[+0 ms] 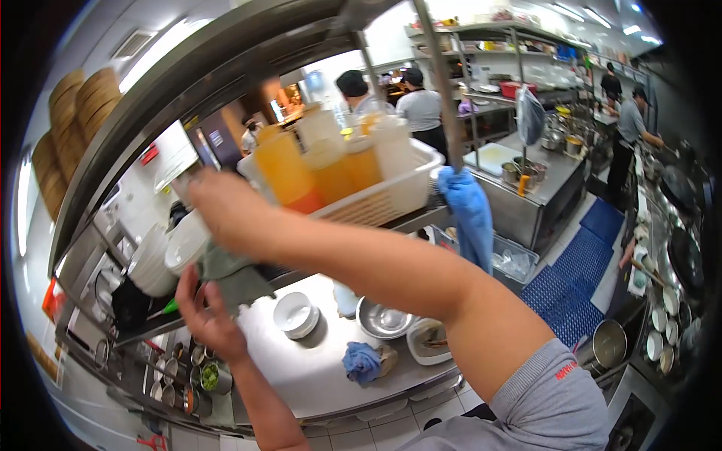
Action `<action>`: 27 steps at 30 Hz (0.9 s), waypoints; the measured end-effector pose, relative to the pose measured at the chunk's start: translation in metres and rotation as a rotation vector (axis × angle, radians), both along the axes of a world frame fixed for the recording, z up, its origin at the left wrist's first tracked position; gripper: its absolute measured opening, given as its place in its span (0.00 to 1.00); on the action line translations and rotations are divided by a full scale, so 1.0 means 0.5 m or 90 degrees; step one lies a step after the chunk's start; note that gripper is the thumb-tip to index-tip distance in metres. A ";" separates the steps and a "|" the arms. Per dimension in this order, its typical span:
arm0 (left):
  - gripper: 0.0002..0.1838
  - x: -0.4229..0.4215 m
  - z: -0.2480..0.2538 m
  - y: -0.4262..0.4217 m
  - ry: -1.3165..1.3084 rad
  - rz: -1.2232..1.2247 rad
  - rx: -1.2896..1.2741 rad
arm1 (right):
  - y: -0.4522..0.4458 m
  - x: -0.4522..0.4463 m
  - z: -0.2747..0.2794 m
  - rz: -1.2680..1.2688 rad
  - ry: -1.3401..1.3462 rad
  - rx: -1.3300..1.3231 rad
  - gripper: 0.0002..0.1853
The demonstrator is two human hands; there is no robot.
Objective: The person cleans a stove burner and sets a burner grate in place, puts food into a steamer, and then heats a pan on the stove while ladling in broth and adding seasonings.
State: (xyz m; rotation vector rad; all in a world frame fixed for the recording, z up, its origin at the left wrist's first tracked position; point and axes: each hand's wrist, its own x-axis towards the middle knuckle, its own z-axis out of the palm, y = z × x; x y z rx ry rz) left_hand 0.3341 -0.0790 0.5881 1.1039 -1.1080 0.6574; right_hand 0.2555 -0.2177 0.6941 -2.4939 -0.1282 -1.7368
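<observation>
My right hand (226, 207) reaches across to the shelf at left, blurred by motion, near the white plastic basket (376, 197) of sauce bottles (286, 169). What its fingers hold, if anything, is too smeared to tell. Below it, my left hand (210, 316) is raised with its fingers apart, beside a stack of white bowls (188, 242) on the shelf. A grey-green cloth (237, 274) hangs over the shelf edge, just right of my left fingers. More white bowls (154, 263) stand further left.
On the counter (278, 368) below are small white bowls (295, 314), a metal bowl (382, 319), a blue cloth (362, 362) and a white container (429, 342). A larger blue cloth (468, 214) hangs from the shelf post. Several people work in the background; woks (683, 259) line the right.
</observation>
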 end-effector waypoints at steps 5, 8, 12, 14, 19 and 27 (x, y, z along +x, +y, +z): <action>0.41 -0.203 -0.066 -0.010 0.076 -0.215 -0.047 | 0.064 -0.338 -0.102 0.176 0.077 0.065 0.11; 0.57 -0.381 -0.122 -0.072 0.138 -0.255 -0.045 | 0.001 -0.550 -0.203 0.292 0.100 0.188 0.12; 0.49 -0.600 -0.298 -0.167 0.121 -0.290 0.131 | -0.146 -0.847 -0.303 0.249 0.246 0.529 0.17; 0.43 -0.736 -0.315 -0.247 0.185 -0.379 0.227 | -0.268 -0.951 -0.355 0.162 0.293 0.593 0.18; 0.25 -0.833 -0.367 -0.377 0.154 -0.153 0.354 | -0.602 -1.092 -0.534 -0.090 0.226 0.746 0.12; 0.21 -0.903 -0.390 -0.504 0.001 -0.074 0.399 | -0.934 -0.995 -0.702 -0.092 0.213 0.888 0.08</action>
